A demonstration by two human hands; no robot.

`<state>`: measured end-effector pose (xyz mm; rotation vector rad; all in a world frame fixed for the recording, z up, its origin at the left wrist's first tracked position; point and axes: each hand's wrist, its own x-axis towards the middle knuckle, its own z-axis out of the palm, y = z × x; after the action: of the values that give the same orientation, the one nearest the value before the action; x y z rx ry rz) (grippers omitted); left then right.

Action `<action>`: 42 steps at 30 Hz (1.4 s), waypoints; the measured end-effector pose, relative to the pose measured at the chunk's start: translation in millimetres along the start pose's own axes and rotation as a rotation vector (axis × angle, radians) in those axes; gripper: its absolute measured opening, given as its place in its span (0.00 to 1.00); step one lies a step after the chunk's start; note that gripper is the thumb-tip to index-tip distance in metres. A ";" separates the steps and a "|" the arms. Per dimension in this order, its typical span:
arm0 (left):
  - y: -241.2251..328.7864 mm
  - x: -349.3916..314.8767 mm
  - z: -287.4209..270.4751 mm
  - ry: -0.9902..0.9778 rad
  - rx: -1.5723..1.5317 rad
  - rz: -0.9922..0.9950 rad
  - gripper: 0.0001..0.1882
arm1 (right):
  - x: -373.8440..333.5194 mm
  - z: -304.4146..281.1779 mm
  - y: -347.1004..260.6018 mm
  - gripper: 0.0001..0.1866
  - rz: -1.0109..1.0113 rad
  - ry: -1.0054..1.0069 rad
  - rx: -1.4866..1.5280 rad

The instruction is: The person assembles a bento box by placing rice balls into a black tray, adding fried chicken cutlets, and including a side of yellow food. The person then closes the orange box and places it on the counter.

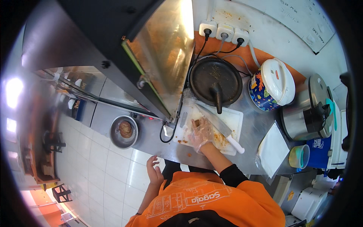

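My right hand (201, 133), in a clear plastic glove, rests on a white cutting board (236, 117). Its fingers are bent around a small brown piece of food (197, 122), partly hidden by them. Just right of that hand lies a large knife (215, 120), its white handle toward the board's near right corner. Brown crumbs dot the board. My left hand (154, 172) is bare and hangs off the counter's near edge, fingers loosely bent and apart, holding nothing. Beyond it, a steel bowl (112, 132) contains a round brown lump of food (125, 129).
A dark round mortar (200, 89) with a pestle (217, 96) stands behind the board. A glass-sided cabinet (160, 56) rises at the left. Rightward are a patterned tub (261, 90), a steel cooker (302, 123), white sheets (273, 149) and a plastic cup (299, 156).
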<state>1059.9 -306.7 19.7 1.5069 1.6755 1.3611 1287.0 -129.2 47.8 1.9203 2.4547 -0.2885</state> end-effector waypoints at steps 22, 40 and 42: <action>5.3 -24.8 -67.6 0.068 0.084 -0.201 0.20 | 23.4 55.4 39.1 0.33 0.029 0.431 0.442; -0.1 -17.4 -79.3 0.135 0.043 -0.290 0.21 | 27.2 25.7 84.8 0.36 0.433 -0.193 2.337; -6.3 -23.4 -88.1 0.190 0.034 -0.332 0.21 | 21.7 14.5 87.2 0.35 0.279 -0.282 2.414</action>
<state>987.1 -357.6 41.1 1.0803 1.9705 1.3302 1364.2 -90.5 18.9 1.3504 0.5386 -3.8607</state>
